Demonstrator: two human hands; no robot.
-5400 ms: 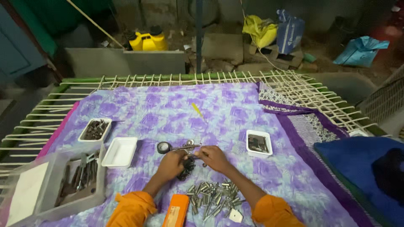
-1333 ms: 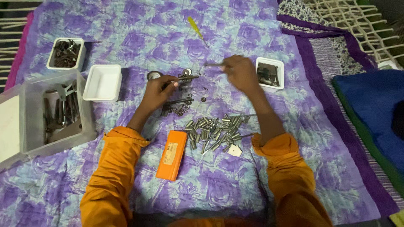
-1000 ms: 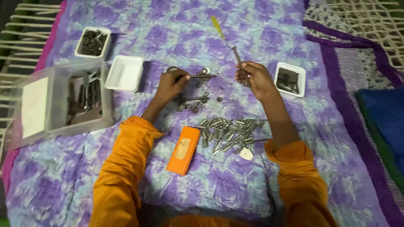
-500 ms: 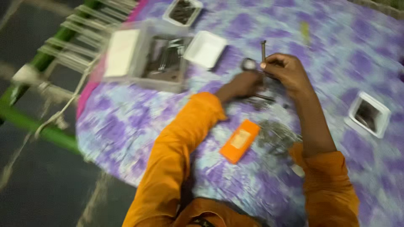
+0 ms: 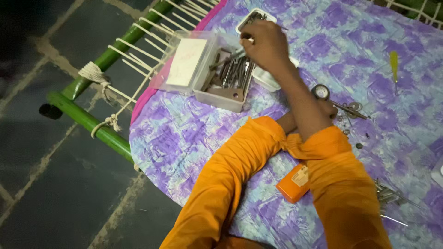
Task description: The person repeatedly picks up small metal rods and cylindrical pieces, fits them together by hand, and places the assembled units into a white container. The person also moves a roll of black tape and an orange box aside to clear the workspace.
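Note:
My right hand (image 5: 267, 44) reaches far left over a clear plastic box (image 5: 220, 96) of grey metal tools. Its fingers curl around a grey bolt (image 5: 239, 52) whose end points down into the box. My left hand (image 5: 329, 107) is mostly hidden under my right forearm. A thin metal rod (image 5: 351, 110) with washers sticks out from it to the right. A round black-rimmed part (image 5: 320, 91) lies just above that hand. An orange flat case (image 5: 293, 184) lies by my right elbow.
A small white tray of dark screws (image 5: 254, 17) and an empty white tray (image 5: 273, 83) sit beside the box. There is a yellow screwdriver (image 5: 393, 61) at top right and loose bolts (image 5: 388, 193) at lower right. The green cot frame (image 5: 88, 121) and the dark floor lie to the left.
My right hand has carried the bolt from the middle of the cloth leftward to the clear box. My view has swung left and tilted. The left hand stays by the rod.

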